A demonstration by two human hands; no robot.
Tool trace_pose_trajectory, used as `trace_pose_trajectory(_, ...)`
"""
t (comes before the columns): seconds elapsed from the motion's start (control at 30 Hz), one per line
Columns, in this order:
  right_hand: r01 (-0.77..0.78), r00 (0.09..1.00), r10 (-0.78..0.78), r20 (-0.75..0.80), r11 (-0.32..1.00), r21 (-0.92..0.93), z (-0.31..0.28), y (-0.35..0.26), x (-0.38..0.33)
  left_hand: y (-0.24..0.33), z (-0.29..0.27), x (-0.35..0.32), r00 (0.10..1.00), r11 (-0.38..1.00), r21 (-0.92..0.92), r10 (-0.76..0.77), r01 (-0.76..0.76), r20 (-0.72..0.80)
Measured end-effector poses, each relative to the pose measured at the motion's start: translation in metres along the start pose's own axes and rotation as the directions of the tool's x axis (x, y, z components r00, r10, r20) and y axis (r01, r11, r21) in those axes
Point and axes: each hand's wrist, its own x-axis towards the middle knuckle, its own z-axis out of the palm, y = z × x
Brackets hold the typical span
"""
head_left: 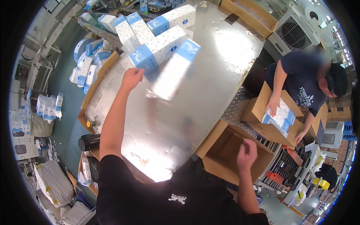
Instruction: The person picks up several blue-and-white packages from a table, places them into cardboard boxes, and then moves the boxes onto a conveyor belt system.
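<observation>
Left hand (132,78): extended far across the curved, shiny sheet-metal table (210,86), fingers curled toward the near blue end of a long white-and-blue patterned cardboard carton (157,48). Contact or a very narrow gap; cannot tell which, nor whether the fingers have closed on anything.

Long white-and-blue patterned cardboard carton: lying flat on the table's far part, front one of a cluster of like cartons (150,24). Long axis running from the blue end by the fingertips up and away to the right. From the left hand, directly ahead and slightly right.

Second carton, blue-capped and motion-blurred (176,69): just right of the left hand, long axis slanting from upper right to lower left, partly overlapping the first carton in view. Resting or in motion: not readable through the blur.

Right hand (245,150): raised above an open brown corrugated shipping box (228,155) at the table's near right edge, fingers loosely bent, holding nothing. Well apart from the cartons; left hand far nearer.

Also present: another person (300,86) to the right, pressing similar packs into a separate brown box (270,120); loose white-and-blue packs (48,107) on the floor at left; black cylindrical flask (88,141) at the table's near left edge.
</observation>
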Motion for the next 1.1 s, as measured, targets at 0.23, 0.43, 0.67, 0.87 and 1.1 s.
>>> trace_pose_trajectory(0.23, -0.09, 0.943, 0.122, 0.309, 0.989, -0.115, 0.244, 0.018, 0.13, 0.089, 0.019, 0.038, 0.958, 0.797, 0.57, 0.281, -0.199, -0.058)
trace_pose_trajectory(0.43, -0.735, 0.614, 0.572, 0.545, 0.666, 0.13, 0.271, 0.028, 0.156, 0.045, 0.038, 0.0, 0.976, 0.988, -0.037, 0.156, -0.152, 0.15)
trace_pose_trajectory(0.67, -0.815, 0.558, 0.423, 0.714, 0.444, 0.373, 0.205, -0.001, 0.139, 0.019, 0.072, -0.094, 0.813, 0.354, -0.753, -0.037, 0.555, 0.582)
trace_pose_trajectory(0.87, -0.737, 0.668, 0.321, 0.671, 0.406, 0.54, 0.072, -0.04, 0.149, 0.096, 0.033, -0.166, 0.808, 0.1, -0.801, -0.07, 0.59, 0.586)
trace_pose_trajectory(1.1, -0.296, 0.923, 0.019, 0.383, 0.671, 0.68, -0.076, 0.016, 0.106, 0.157, 0.05, -0.243, 0.872, 0.324, -0.879, 0.232, 0.348, 0.431)
